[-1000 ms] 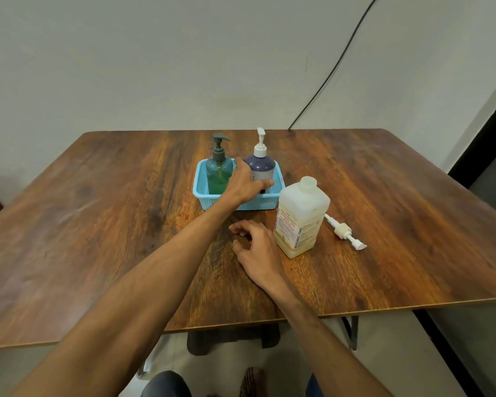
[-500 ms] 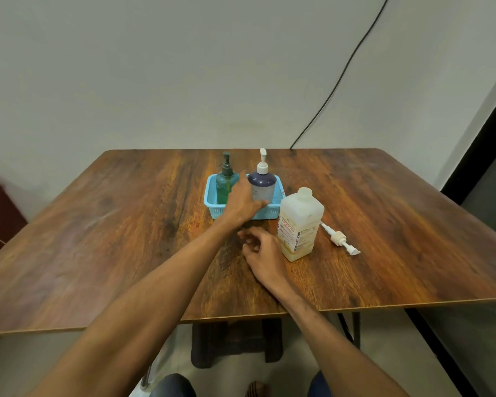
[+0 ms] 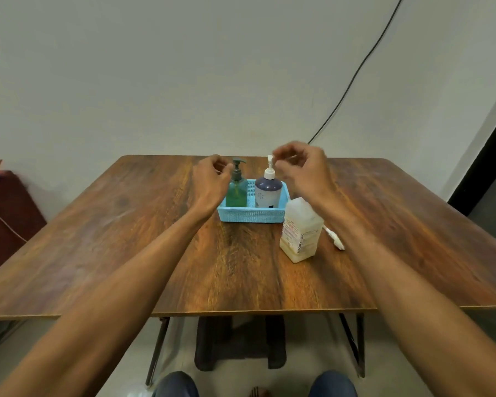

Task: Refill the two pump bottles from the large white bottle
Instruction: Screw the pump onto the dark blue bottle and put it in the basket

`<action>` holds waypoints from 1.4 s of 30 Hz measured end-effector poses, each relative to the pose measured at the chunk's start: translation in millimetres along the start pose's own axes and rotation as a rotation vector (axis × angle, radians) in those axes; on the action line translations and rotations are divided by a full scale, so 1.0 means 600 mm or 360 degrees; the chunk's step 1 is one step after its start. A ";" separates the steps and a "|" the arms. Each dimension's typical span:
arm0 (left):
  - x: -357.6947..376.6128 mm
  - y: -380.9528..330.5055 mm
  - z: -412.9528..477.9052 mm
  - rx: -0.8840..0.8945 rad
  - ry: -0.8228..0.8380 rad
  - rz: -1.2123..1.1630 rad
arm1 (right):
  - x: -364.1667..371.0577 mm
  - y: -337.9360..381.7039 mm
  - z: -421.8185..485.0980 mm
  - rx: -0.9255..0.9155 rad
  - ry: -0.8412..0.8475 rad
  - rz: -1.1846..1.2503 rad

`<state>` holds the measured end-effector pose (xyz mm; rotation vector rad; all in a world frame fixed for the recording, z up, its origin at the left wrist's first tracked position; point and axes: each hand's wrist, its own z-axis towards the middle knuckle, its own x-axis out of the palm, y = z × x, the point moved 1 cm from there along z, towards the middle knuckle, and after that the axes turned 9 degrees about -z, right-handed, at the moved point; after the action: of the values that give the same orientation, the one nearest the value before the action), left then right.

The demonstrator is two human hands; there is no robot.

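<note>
I see a blue mesh basket, a green bottle, a navy bottle, and a streaked brown table.

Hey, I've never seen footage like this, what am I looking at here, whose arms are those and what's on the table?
This is one picture from a camera worn on a person's head, looking forward and down, so the arms are the wearer's own. The left hand and right hand hover with curled fingers, holding nothing. On the wooden table a blue basket holds a green pump bottle and a dark pump bottle. Nearer stands a large white bottle, capless, with a loose white pump lying beside it.
</note>
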<state>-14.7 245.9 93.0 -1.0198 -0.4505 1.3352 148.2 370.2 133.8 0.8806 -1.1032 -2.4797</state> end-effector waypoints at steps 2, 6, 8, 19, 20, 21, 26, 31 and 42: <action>-0.004 0.015 0.015 -0.0113 0.0016 0.0016 | -0.020 -0.019 0.050 0.0127 0.0066 -0.0110; 0.006 0.066 0.040 -0.0338 0.0132 0.0137 | -0.029 -0.098 0.115 0.0315 0.0484 -0.0391; 0.016 0.094 0.052 -0.0442 0.0213 0.0173 | -0.020 -0.139 0.131 0.0381 0.0645 -0.0539; 0.063 0.190 0.075 -0.0869 0.0672 0.0287 | 0.047 -0.283 0.151 0.0788 0.1190 -0.0889; 0.065 0.194 0.077 -0.0852 0.0645 0.0316 | 0.050 -0.285 0.149 0.0810 0.1211 -0.0837; 0.066 0.195 0.079 -0.0834 0.0616 0.0341 | 0.053 -0.287 0.147 0.0819 0.1194 -0.0792; 0.073 0.190 0.090 -0.0774 0.0569 0.0429 | 0.065 -0.295 0.153 0.0817 0.1024 -0.0766; 0.090 0.189 0.116 -0.0770 0.0529 0.0379 | 0.068 -0.308 0.179 0.0909 0.0954 -0.0615; 0.141 0.217 0.178 -0.0821 0.0498 0.0290 | 0.083 -0.354 0.249 0.0979 0.0884 -0.0476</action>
<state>-153.9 350.1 20.4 -1.7039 -0.4824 1.2124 12.1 573.2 32.3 1.8818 -1.6141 -1.8727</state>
